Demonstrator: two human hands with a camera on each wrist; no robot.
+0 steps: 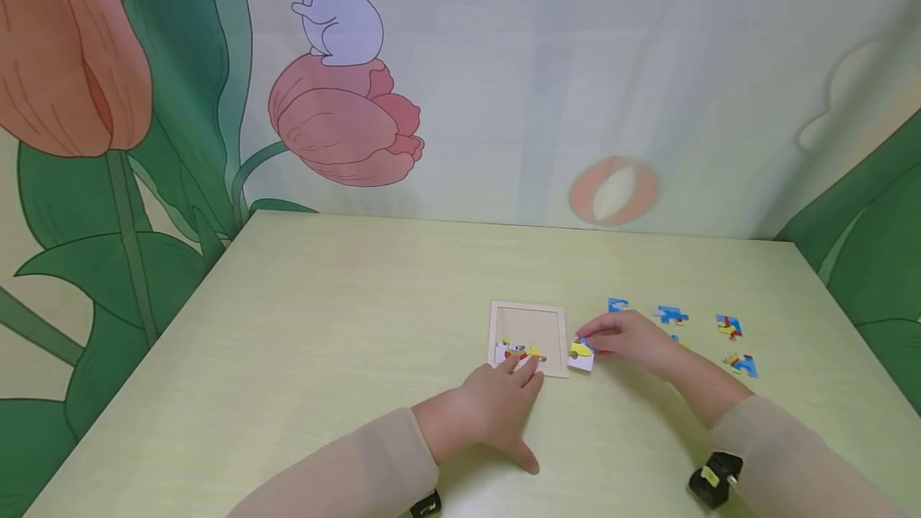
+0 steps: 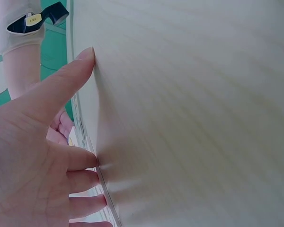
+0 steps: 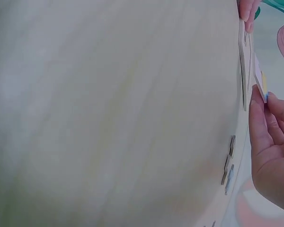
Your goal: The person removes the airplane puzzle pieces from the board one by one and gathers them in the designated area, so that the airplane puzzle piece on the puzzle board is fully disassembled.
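Observation:
A square wooden puzzle frame (image 1: 528,305) lies on the table, with joined colourful pieces (image 1: 515,349) along its near side. My left hand (image 1: 500,406) rests at the frame's near edge, fingers spread over those pieces and partly hiding them; its thumb (image 2: 80,66) touches the tabletop. Just right of the frame, my right hand (image 1: 633,342) pinches a jigsaw piece (image 1: 581,355) in yellow, white and blue between thumb and fingers. In the right wrist view that jigsaw piece (image 3: 261,80) is tilted and raised off the table.
Several loose jigsaw pieces lie to the right, among them a blue one (image 1: 671,315), a red and blue one (image 1: 729,326) and one at the near right (image 1: 741,364). The right hand partly covers others. A printed curtain (image 1: 468,102) hangs behind the table (image 1: 324,326).

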